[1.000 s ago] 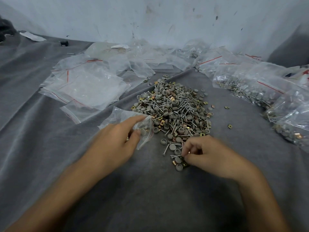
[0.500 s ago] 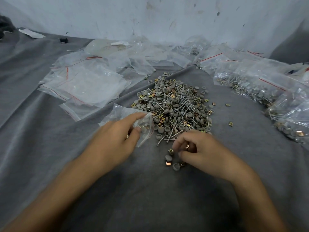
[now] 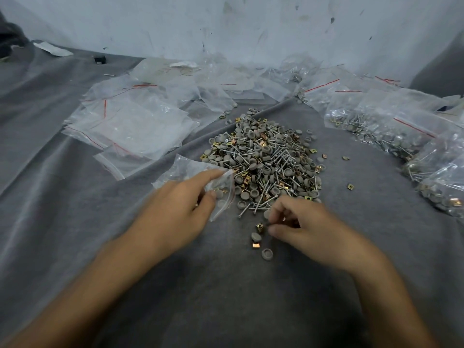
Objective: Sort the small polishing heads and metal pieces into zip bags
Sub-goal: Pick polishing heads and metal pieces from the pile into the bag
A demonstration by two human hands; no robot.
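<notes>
A heap of grey polishing heads, screws and brass clips [image 3: 266,159] lies on the grey cloth in the middle. My left hand [image 3: 175,212] pinches the mouth of a clear zip bag [image 3: 193,172] just left of the heap; a few pieces show inside it. My right hand [image 3: 306,227] sits at the heap's near edge, fingers curled around small metal pieces. A grey head [image 3: 256,236], a brass clip [image 3: 256,245] and a grey cap [image 3: 267,253] lie loose just left of that hand.
Empty zip bags with red seals [image 3: 130,126] are piled at the left and back. Filled bags [image 3: 391,126] line the right side. A white wall [image 3: 226,26] stands behind. Stray brass clips [image 3: 350,186] lie right of the heap.
My right hand has drawn a few pieces toward me out of the heap and closed its fingers on some. The left hand keeps holding the bag in the same place.
</notes>
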